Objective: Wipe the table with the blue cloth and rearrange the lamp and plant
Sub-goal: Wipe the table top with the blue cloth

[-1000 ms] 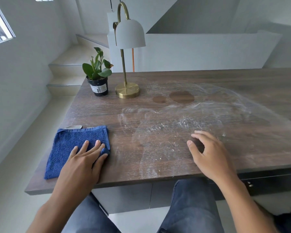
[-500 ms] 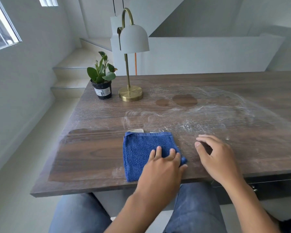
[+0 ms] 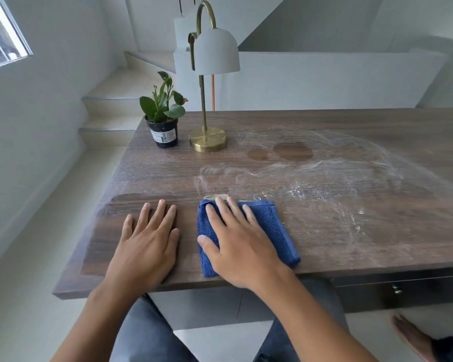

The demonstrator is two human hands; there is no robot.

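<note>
Fingers (image 3: 229, 209) of the right hand (image 3: 242, 246) lie spread flat on the blue cloth (image 3: 270, 226), pressing it down rather than gripping, prob. so the whole pad drags across the counter (image 3: 351, 231) w/ even pressure. Cloth sits folded at the near edge, just right of a darker, clean-looking strip. Left hand (image 3: 147, 244) is flat on that strip beside the cloth, fingers splayed, holding nothing; looks like a brace for leaning in. White smeary residue covers the middle and right of the counter, so wiping seems far from done. Lamp (image 3: 208, 138) and plant (image 3: 164, 126) stand close together at the far left corner, likely parked clear of the wipe path; two dark round marks sit near the lamp base.
</note>
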